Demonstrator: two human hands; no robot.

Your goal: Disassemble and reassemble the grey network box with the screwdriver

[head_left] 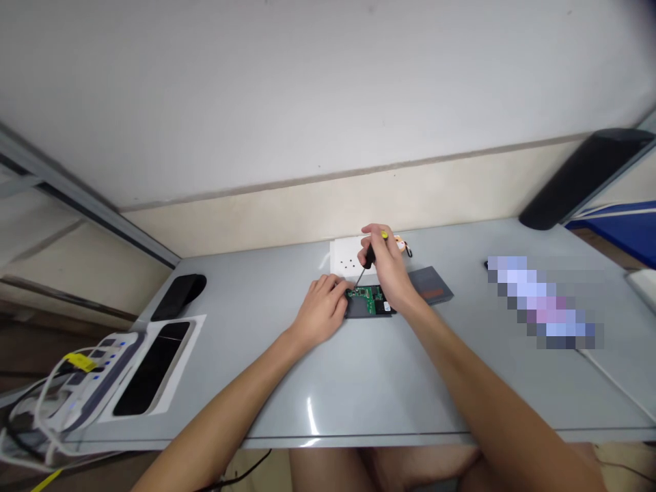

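Observation:
My right hand (pixel 385 263) is closed round a screwdriver (pixel 370 257) with a black handle and yellow end. Its thin shaft slants down to the left, the tip at the upper left part of a green circuit board (pixel 370 295). The board lies in a dark open casing (pixel 359 309) on the table. My left hand (pixel 322 307) holds the casing's left side, thumb and index finger at its edge. A flat dark grey cover (pixel 430 284) with an orange-red mark lies to the right, partly behind my right wrist. Several small black screws lie on a white sheet (pixel 338 254) behind the board.
On the grey table (pixel 379 389), a black phone (pixel 152 369) lies on white paper at the left, beside a power strip (pixel 105 376) with cables. Behind them is a black object (pixel 175 298). A blurred-out device (pixel 538 297) with a cable lies right. A black cylinder (pixel 579 178) leans at the back right.

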